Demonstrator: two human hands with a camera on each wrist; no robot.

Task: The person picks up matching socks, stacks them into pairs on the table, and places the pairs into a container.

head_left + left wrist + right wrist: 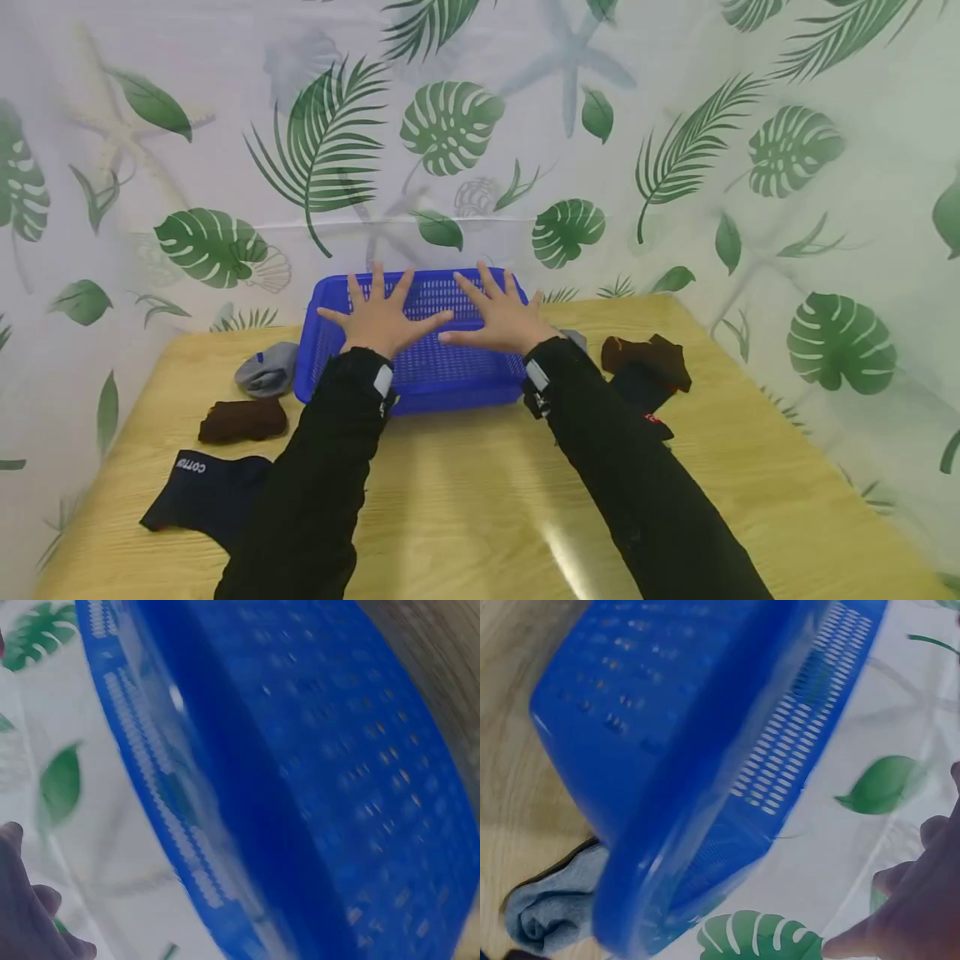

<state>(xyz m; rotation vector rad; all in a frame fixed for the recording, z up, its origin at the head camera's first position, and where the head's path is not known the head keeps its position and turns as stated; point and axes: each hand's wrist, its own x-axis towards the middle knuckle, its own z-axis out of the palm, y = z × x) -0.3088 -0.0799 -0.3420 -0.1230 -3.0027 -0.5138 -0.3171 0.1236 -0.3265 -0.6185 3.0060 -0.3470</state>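
Observation:
Over a blue plastic basket (457,362) with perforated walls, both hands are held up with fingers spread. The left hand (382,321) hovers above the basket's left half, and the right hand (506,317) above its right half; neither grips anything. Each wrist view shows the basket from close by, its holes and rim blurred, with only part of the hand at the frame's edge. Left of the basket lie a grey sock (267,369), a brown sock (243,419) and a dark navy sock (206,493) with white lettering.
On the right of the wooden table (465,508) lie a brown sock (648,358) and a dark sock (641,387), partly behind the right sleeve. A grey sock (559,900) sits by the basket's right end. A leaf-print cloth (480,192) hangs behind.

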